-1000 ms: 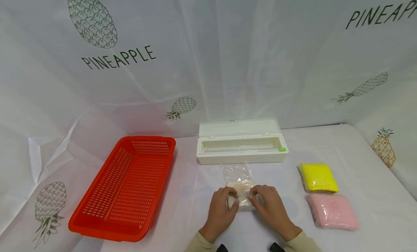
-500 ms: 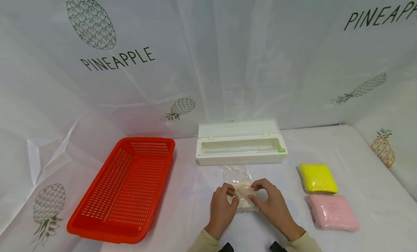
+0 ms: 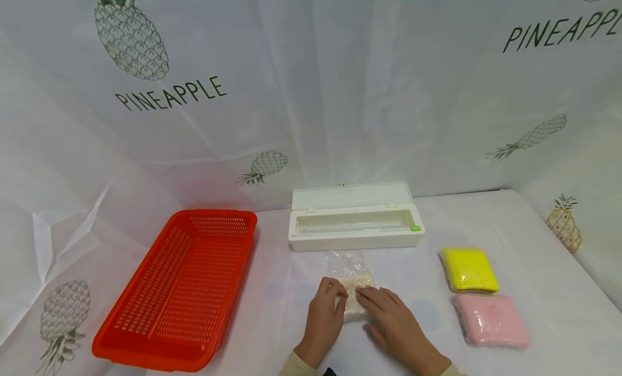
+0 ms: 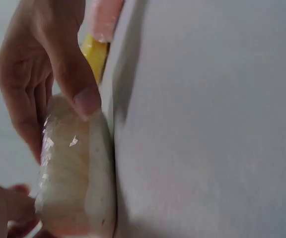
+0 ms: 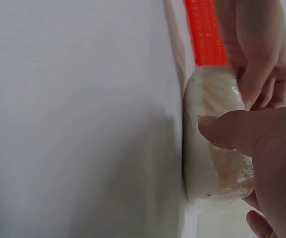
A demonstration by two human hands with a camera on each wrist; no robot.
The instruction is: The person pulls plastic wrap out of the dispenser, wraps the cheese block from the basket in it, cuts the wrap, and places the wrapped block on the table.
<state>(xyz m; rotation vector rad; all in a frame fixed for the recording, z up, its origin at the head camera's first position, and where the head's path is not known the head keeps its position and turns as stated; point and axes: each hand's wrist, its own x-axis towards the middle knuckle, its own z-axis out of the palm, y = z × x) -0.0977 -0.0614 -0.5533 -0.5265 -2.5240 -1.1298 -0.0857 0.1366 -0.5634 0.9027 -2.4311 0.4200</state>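
A cream-white block (image 3: 357,297) wrapped in clear plastic film lies on the table. Clear film (image 3: 347,262) spreads flat beyond its far edge. My left hand (image 3: 322,319) is at the block's left side, thumb and curled fingertips pinching the wrapped edge. My right hand (image 3: 396,327) rests its nearly straight fingers on the block's top right. In the right wrist view, the right thumb (image 5: 227,130) lies against the block's near side. The left hand's thumb (image 5: 256,82) is close to the far end there. Part of the block's top is hidden beneath the fingers.
A white film-dispenser box (image 3: 357,240) with raised lid and green slider (image 3: 415,228) stands behind the block. At left is a red perforated basket (image 3: 194,289). Wrapped yellow (image 3: 470,269) and pink (image 3: 493,320) blocks lie at right.
The right hand has turned from a curled pinch on the block's right side to laying its fingers over the top. The left hand stays at the left edge. The view has shifted slightly.
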